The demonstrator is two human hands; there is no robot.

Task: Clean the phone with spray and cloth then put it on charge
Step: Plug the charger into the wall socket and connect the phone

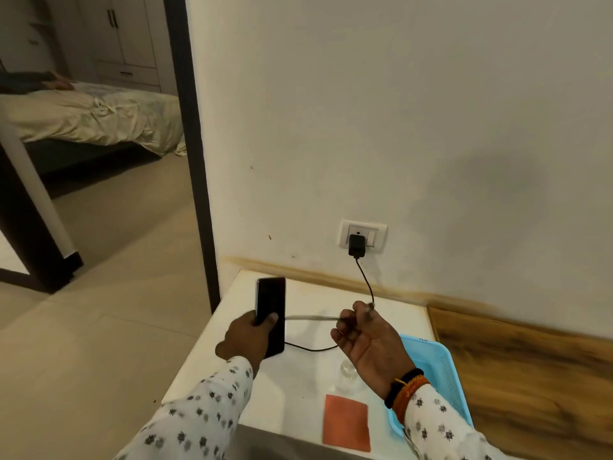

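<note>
White counter [298, 386] under the wall socket keeps everything in cable reach. I see left hand [247, 336], grip closed round the phone [270, 315], held upright; right hand [368, 343] pinches the charger cable [365, 278], likely for plugging.

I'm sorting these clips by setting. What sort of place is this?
Most likely a home, just outside a bedroom: a bed and wardrobe show through the doorway, and a small white table stands against the wall under a socket.
</note>
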